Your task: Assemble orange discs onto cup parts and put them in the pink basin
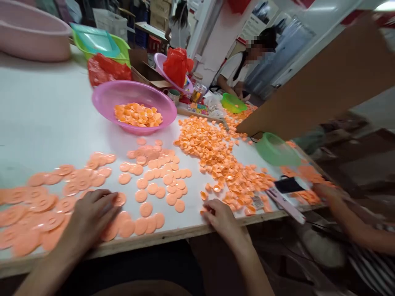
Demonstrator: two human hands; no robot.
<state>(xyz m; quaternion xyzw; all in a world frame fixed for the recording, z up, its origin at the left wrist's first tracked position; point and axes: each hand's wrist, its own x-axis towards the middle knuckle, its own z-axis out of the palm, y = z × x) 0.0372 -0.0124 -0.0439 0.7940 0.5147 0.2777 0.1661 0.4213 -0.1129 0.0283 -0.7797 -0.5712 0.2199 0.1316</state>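
Observation:
My left hand [94,213] lies over flat orange plastic discs at the left of the table, fingers stretched out. Its fingertips touch one disc [120,200]; the thumb is mostly hidden. Near the table's front edge, my right hand [220,218] has its fingers curled together at a small orange plastic cup [202,212], which is partly hidden by them. Larger discs [43,202] overlap at far left, while smaller discs [141,195] are scattered between my hands. Beyond my right hand spreads a heap of small orange cups [216,152].
A pink bowl [103,100] of orange cups stands behind the discs. On the right are a green bowl [274,148], a pink-handled tool [286,207], a dark cloth [288,185] and a leaning cardboard sheet [324,78]. A co-worker's arm [348,213] reaches in; another person [237,74] sits behind.

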